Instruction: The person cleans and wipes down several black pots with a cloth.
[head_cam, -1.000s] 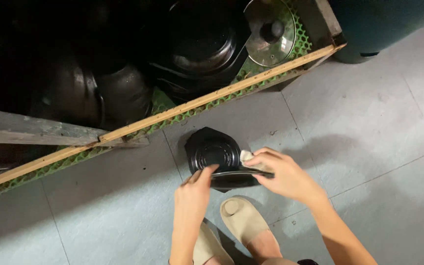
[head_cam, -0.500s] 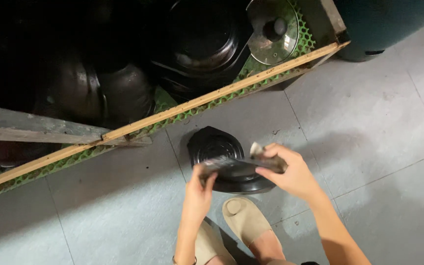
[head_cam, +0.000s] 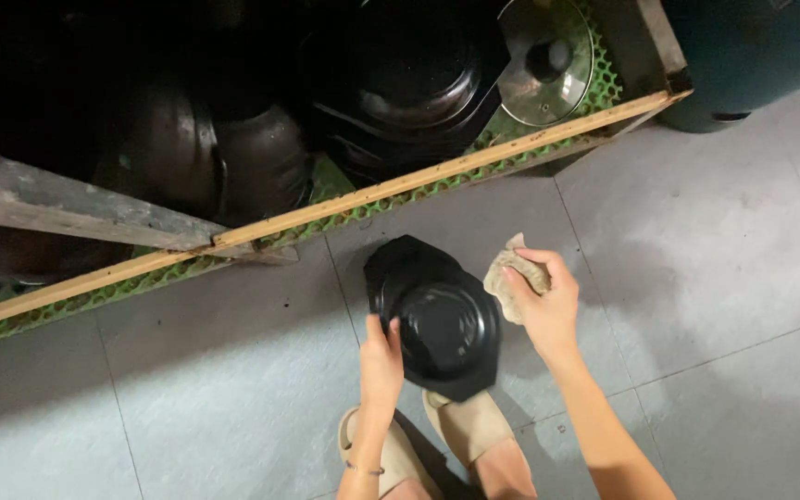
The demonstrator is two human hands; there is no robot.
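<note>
Gripping black plate (head_cam: 444,326) | left hand (head_cam: 381,359) fingers on rim | right hand (head_cam: 541,301) clutching rag (head_cam: 511,282)

Worn on the head, one camera only. Looked steeply down, almost straight, from standing height. Faced the grey tiled floor (head_cam: 724,278) across the middle and bottom of the frame, with the wooden rail (head_cam: 437,171) slanting across the upper half. Caught the left hand (head_cam: 381,356) and right hand (head_cam: 541,306) at lower centre, at arm's length. No second view shared.
</note>
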